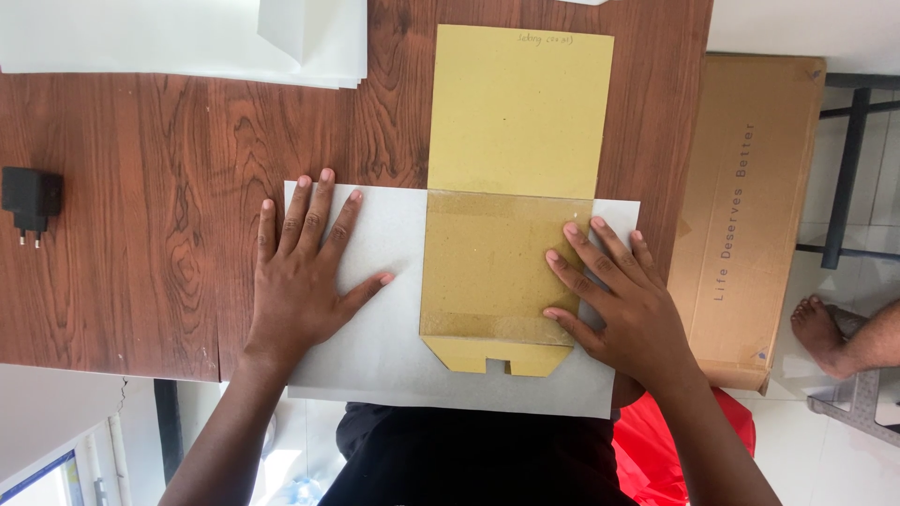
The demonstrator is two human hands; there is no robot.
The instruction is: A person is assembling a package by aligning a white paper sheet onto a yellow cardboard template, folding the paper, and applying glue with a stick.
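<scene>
We press our open left hand (305,281) flat on the grey sheet (394,309) while our open right hand (623,300) should pin the brown cardboard template (497,253) squarely.

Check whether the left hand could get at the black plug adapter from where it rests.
Probably yes: the left hand lies flat on the grey sheet, and only bare wooden table separates it from the black adapter.

I note a black plug adapter (31,201) lying on the brown wooden table (141,187) at the far left. White paper sheets (187,37) are stacked along the table's top edge. A brown cardboard box (750,215) stands just beside the table, right. Another person's bare foot (820,330) rests near the box.
</scene>
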